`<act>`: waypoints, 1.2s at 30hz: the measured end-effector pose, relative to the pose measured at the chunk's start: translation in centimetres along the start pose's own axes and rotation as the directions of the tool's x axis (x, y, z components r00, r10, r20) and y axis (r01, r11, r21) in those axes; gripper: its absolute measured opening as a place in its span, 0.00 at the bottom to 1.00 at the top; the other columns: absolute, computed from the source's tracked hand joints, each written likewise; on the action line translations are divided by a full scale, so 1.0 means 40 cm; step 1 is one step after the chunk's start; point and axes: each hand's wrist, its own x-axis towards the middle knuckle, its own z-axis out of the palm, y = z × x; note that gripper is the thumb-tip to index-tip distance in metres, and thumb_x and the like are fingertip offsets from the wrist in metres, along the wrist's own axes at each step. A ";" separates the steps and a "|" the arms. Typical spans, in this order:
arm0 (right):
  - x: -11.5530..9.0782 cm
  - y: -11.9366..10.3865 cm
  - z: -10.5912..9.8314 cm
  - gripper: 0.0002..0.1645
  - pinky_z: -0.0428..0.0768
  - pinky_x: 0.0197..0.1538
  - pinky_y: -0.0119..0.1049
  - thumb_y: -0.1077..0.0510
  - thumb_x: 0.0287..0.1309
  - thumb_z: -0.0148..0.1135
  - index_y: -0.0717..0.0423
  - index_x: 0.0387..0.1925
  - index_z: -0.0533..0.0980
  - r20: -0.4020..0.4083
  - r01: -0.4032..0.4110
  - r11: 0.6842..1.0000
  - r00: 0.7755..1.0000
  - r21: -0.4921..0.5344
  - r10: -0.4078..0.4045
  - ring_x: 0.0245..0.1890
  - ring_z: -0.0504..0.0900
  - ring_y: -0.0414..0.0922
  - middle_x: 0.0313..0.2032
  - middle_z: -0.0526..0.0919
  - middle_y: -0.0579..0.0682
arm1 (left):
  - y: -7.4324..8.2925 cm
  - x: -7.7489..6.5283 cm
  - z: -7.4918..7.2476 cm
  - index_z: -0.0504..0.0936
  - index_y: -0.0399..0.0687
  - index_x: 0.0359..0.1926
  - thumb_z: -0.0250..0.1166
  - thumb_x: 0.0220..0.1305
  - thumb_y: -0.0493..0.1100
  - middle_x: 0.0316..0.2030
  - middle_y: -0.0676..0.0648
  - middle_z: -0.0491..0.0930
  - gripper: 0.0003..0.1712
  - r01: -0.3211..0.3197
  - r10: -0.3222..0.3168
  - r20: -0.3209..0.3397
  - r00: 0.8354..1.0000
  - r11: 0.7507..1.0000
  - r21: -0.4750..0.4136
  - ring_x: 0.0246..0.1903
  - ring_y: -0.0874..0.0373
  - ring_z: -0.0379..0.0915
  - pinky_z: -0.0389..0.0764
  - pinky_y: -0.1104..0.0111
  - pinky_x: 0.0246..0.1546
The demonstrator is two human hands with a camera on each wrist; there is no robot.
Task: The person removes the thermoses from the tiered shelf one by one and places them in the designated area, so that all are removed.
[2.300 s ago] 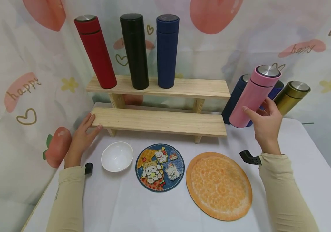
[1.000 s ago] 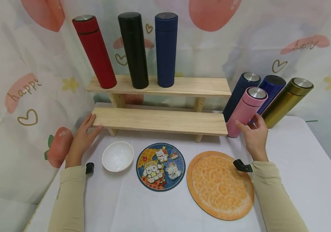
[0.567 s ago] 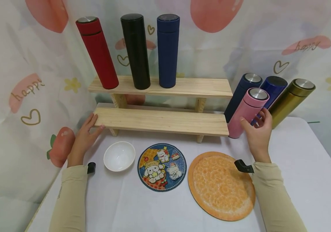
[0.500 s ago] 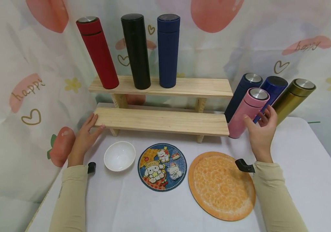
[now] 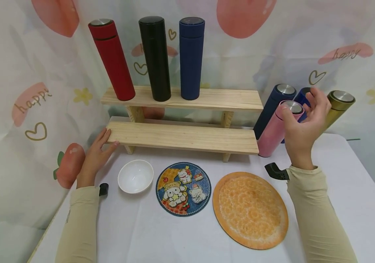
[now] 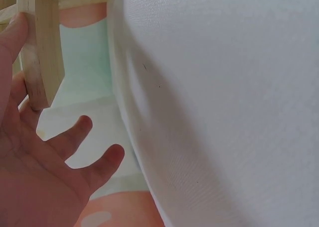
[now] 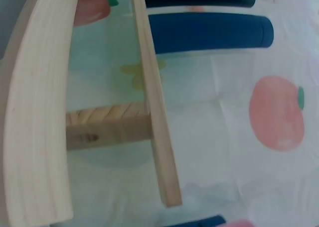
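Fruit-print backdrop (image 5: 231, 69) hung behind the white table (image 5: 171, 241) in the head view. At right, the right hand (image 5: 306, 126) curved wide, gripping nothing, in front of the pink bottle (image 5: 270, 136). At left, the left hand (image 5: 94, 157) lay loosely against the wooden stand (image 5: 180, 138). In the left wrist view, its thumb touched wood. The right wrist view showed a blue bottle (image 7: 214, 32), upper right.

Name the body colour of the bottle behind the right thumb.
The bottle is pink, shown best in the head view.
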 end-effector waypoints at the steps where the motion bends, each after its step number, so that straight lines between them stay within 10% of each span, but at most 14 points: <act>1: 0.006 0.005 0.008 0.41 0.64 0.70 0.32 0.60 0.56 0.67 0.63 0.73 0.70 0.018 0.006 1.000 1.000 0.008 -0.006 0.71 0.67 0.48 0.69 0.69 0.53 | 0.000 0.001 0.000 0.50 0.52 0.87 0.60 0.79 0.65 0.86 0.45 0.41 0.49 0.004 -0.004 0.002 1.000 1.000 0.000 0.83 0.37 0.37 0.47 0.33 0.76; 10: 0.030 0.031 0.106 0.49 0.63 0.74 0.33 0.60 0.59 0.69 0.63 0.80 0.63 0.211 -0.017 0.995 0.978 0.099 -0.004 0.77 0.64 0.47 0.77 0.64 0.53 | -0.009 0.010 -0.001 0.50 0.50 0.87 0.60 0.80 0.64 0.86 0.45 0.42 0.48 -0.006 0.006 0.002 1.000 1.000 0.011 0.83 0.37 0.37 0.47 0.34 0.77; 36: 0.039 -0.001 0.436 0.54 0.69 0.75 0.47 0.54 0.65 0.72 0.58 0.84 0.56 0.571 -0.331 0.933 0.797 0.140 0.197 0.79 0.59 0.57 0.81 0.57 0.57 | -0.016 0.016 -0.003 0.53 0.47 0.86 0.63 0.80 0.60 0.86 0.43 0.44 0.47 -0.029 0.029 -0.002 1.000 0.999 0.019 0.83 0.37 0.40 0.48 0.36 0.78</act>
